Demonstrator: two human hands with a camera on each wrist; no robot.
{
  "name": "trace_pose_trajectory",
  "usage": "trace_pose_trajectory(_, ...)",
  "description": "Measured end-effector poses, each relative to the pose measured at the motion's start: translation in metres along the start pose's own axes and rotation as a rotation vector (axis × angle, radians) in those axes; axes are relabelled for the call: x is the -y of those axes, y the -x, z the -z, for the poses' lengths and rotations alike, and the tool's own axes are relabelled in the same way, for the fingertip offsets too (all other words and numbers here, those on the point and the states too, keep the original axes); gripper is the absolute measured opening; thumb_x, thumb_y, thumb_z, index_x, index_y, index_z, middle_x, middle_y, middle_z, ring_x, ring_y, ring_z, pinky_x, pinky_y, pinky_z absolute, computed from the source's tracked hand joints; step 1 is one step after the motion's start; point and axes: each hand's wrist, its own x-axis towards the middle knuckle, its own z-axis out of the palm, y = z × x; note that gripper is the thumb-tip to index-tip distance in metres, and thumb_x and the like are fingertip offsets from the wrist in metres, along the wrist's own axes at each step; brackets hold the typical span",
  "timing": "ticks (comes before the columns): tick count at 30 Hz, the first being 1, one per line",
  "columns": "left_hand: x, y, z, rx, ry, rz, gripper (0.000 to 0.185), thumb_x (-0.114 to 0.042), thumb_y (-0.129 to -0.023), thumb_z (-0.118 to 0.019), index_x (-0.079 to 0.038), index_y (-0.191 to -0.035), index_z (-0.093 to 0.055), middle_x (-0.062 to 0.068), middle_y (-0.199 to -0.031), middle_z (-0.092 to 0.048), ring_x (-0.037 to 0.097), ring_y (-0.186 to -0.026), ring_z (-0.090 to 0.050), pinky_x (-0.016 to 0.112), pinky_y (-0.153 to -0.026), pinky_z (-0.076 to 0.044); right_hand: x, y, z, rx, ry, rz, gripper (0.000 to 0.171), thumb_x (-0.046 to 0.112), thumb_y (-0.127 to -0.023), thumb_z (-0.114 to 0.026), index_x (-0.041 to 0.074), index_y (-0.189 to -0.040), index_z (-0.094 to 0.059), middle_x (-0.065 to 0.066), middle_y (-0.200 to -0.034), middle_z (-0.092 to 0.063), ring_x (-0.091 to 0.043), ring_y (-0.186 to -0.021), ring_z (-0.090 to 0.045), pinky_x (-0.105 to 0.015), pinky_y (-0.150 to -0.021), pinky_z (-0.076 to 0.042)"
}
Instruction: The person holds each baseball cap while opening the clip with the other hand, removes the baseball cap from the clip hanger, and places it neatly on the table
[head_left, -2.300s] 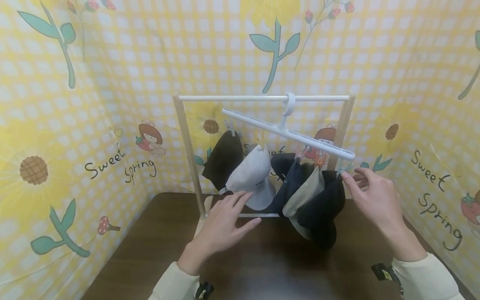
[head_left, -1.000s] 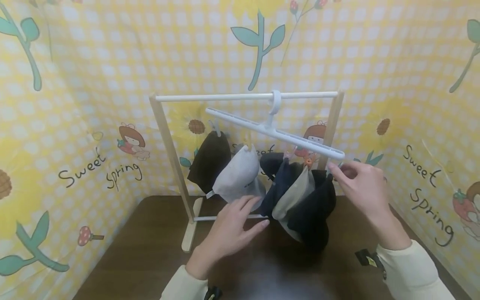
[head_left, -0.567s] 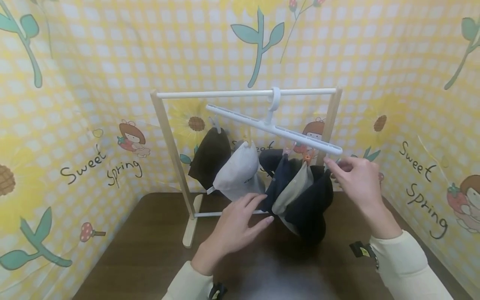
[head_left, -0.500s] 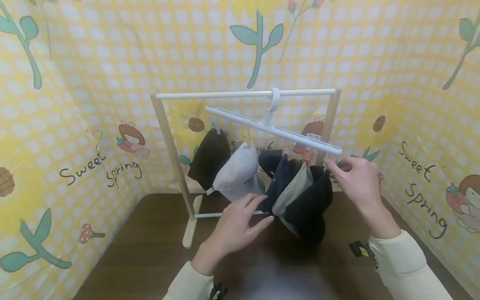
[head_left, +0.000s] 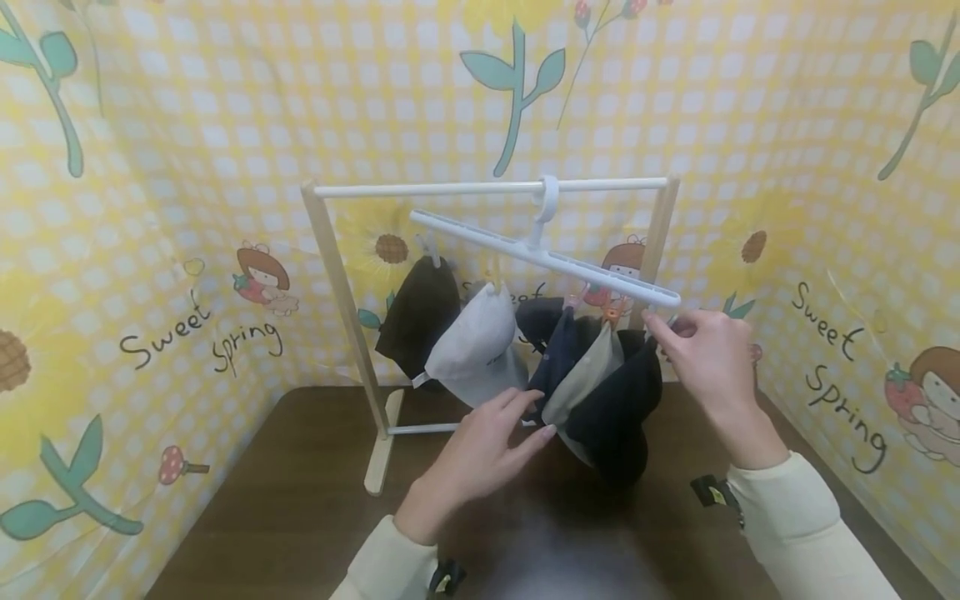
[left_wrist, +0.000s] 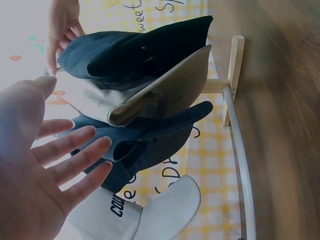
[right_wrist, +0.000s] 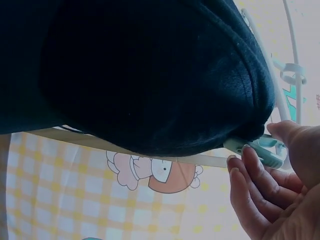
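Right hand has crept up under the hanger, fingers now pinching the green clip holding the black cap. Left hand hovers below it, fingers spread.

The head camera looks forward and down from the person's side of the bench, taking in the whole wooden rack and clip hanger from moderate range. The left wrist camera sits close behind the left hand, rolled sideways, facing the hanging caps. The right wrist camera looks up from just under the black cap, which all three views share.
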Motion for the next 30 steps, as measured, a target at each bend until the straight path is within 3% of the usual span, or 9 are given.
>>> trace_pose_trajectory(8, -0.001, 0.001, -0.002, 0.005, 0.053, 0.016, 0.049, -0.042, -0.104, -0.059, -0.01, -0.14, -0.059, 0.003, -0.121, -0.067, 0.017, -0.1, -0.067, 0.033, -0.086, -0.056, 0.001, -0.003, -0.005, 0.009, 0.046, 0.008, 0.056, 0.047, -0.095, -0.071, 0.005, -0.059, -0.063, -0.003, -0.046, -0.047, -0.024, -0.047, -0.041, -0.033, -0.043, -0.028)
trace_pose_trajectory(16, -0.002, -0.004, -0.006, 0.016, 0.116, -0.01, 0.048, -0.039, -0.105, -0.058, -0.006, -0.138, -0.059, 0.006, -0.121, -0.067, 0.021, -0.102, -0.066, 0.031, -0.087, -0.056, 0.001, -0.003, -0.005, -0.019, 0.058, 0.027, 0.057, 0.047, -0.097, -0.067, 0.005, -0.058, -0.062, -0.004, -0.047, -0.05, -0.023, -0.045, -0.041, -0.034, -0.041, -0.029)
trace_pose_trajectory(22, -0.003, -0.009, -0.011, 0.024, 0.134, -0.017, 0.045, -0.036, -0.104, -0.06, -0.004, -0.136, -0.06, 0.006, -0.117, -0.067, 0.019, -0.099, -0.065, 0.028, -0.086, -0.056, 0.002, -0.005, -0.006, -0.062, 0.08, 0.066, 0.057, 0.041, -0.096, -0.067, 0.008, -0.051, -0.053, -0.002, -0.042, -0.043, -0.024, -0.044, -0.038, -0.036, -0.046, -0.027)
trace_pose_trajectory(30, -0.004, -0.007, -0.016, 0.043, 0.148, -0.014, 0.041, -0.033, -0.103, -0.062, -0.006, -0.133, -0.062, 0.004, -0.112, -0.068, 0.017, -0.094, -0.063, 0.026, -0.082, -0.055, 0.002, -0.003, -0.009, -0.044, 0.068, 0.028, 0.055, 0.038, -0.096, -0.068, 0.007, -0.053, -0.055, -0.003, -0.044, -0.044, -0.024, -0.043, -0.04, -0.035, -0.043, -0.028)
